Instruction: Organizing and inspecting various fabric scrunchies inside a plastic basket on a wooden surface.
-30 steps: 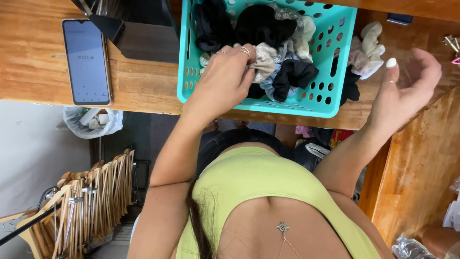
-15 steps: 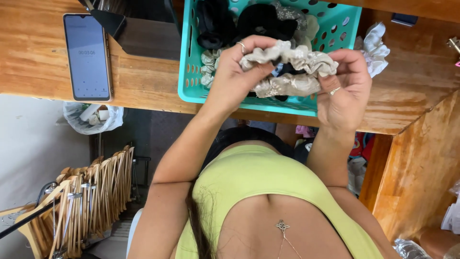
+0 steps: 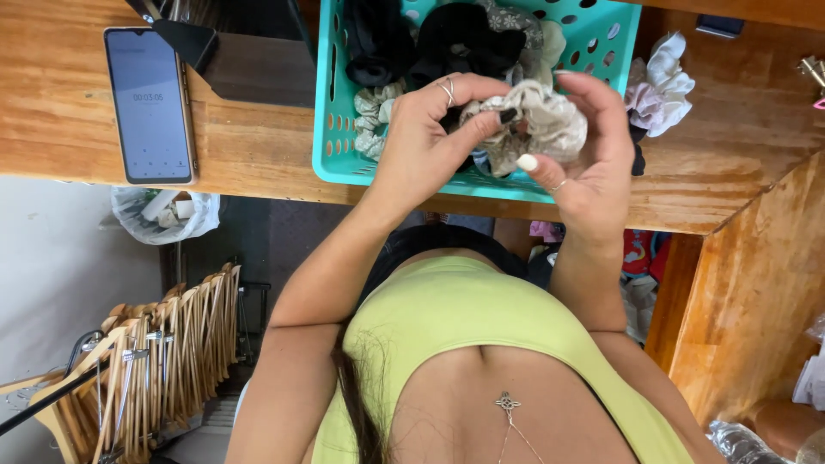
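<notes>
Both hands grip beige scrunchie (image 3: 537,129) over teal basket (image 3: 335,129), near edge: left hand (image 3: 430,142) pinches left side, right hand (image 3: 584,163) cups right. We shd keep fabric bunched, w/ steady pinch, clear of black ones.

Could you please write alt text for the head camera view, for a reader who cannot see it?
Both hands, left hand and right hand, bunch a beige scrunchie above a teal basket of scrunchies on a wooden table. A smartphone lies to the left.
</notes>
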